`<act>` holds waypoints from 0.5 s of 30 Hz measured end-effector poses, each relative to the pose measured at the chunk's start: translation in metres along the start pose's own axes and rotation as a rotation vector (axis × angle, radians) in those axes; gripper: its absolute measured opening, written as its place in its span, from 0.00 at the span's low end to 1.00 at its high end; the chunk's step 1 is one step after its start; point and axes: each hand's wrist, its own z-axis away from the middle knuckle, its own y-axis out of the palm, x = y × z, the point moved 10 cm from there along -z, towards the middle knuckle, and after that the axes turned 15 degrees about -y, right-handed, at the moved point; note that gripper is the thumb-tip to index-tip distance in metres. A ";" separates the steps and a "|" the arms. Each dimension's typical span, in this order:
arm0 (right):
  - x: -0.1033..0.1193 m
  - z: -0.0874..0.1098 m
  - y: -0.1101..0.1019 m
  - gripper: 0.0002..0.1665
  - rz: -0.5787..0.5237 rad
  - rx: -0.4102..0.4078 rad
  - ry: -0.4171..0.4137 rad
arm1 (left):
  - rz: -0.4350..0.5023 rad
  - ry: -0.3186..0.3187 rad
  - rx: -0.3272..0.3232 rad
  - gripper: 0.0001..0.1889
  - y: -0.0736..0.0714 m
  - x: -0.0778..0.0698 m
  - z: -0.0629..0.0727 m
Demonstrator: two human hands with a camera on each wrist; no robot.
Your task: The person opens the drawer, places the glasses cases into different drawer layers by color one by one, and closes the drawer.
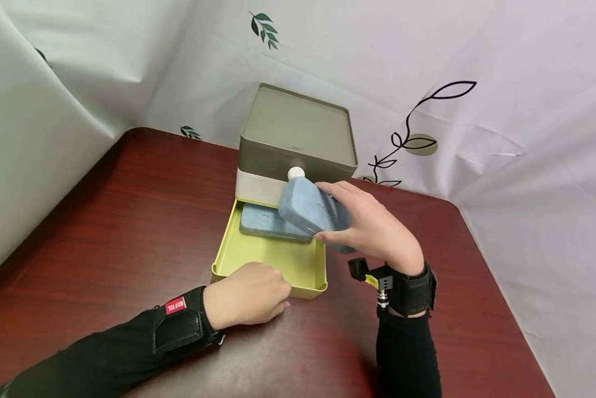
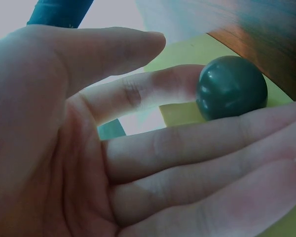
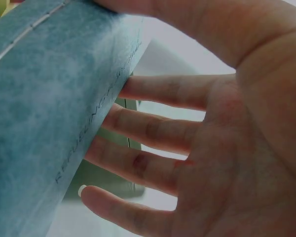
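Note:
My right hand (image 1: pixel 377 226) holds a blue rounded case (image 1: pixel 308 207) between thumb and fingers, tilted above the right side of an open yellow-green drawer (image 1: pixel 263 251). Printed letters and a seam show on the held case (image 3: pixel 54 89) in the right wrist view. A second blue case (image 1: pixel 258 219) lies flat at the back of the drawer, partly covered by the held one. My left hand (image 1: pixel 248 293) is at the drawer's front edge. In the left wrist view its index and middle fingers (image 2: pixel 182 143) grip a round dark green knob (image 2: pixel 231 88) between them.
Above the pulled-out drawer stand a white drawer (image 1: pixel 260 187) with a white knob (image 1: pixel 296 173) and a grey-green top section (image 1: pixel 298 119). The unit sits on a dark red-brown table (image 1: pixel 153 221). White patterned sheets (image 1: pixel 367 55) hang behind and beside it.

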 end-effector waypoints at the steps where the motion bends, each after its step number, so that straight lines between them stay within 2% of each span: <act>1: 0.002 -0.003 0.002 0.45 -0.010 -0.001 -0.009 | -0.006 0.002 -0.001 0.14 0.000 0.000 0.000; 8: 0.013 -0.015 0.012 0.46 -0.044 -0.022 -0.075 | -0.021 0.016 -0.019 0.13 0.001 -0.002 -0.001; 15: 0.010 -0.022 0.021 0.47 -0.025 -0.037 -0.082 | -0.016 0.021 -0.022 0.13 0.000 -0.001 0.000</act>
